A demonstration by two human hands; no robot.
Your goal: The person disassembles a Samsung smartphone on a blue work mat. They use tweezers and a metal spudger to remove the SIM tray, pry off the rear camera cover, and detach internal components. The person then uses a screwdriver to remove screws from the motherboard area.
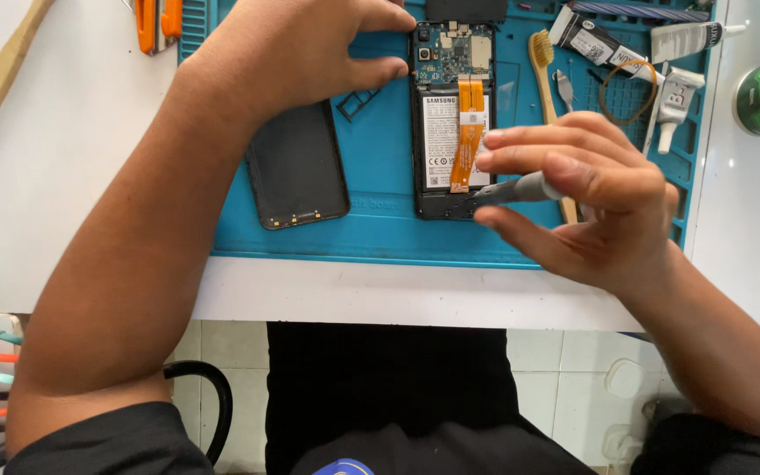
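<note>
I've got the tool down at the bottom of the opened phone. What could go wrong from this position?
1. The right hand works the grey tool beside the orange ribbon cable; a slip might nick or tear it.
2. The battery lies just above the tip; a jab could pierce it.
3. The left hand pins only the top of the phone, so the lower end may twist on the blue mat.

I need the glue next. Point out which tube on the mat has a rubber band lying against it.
The black-and-white tube, leftmost of the three at the mat's top right corner. The brown rubber band overlaps its lower end; the two white tubes lie further right.
</note>
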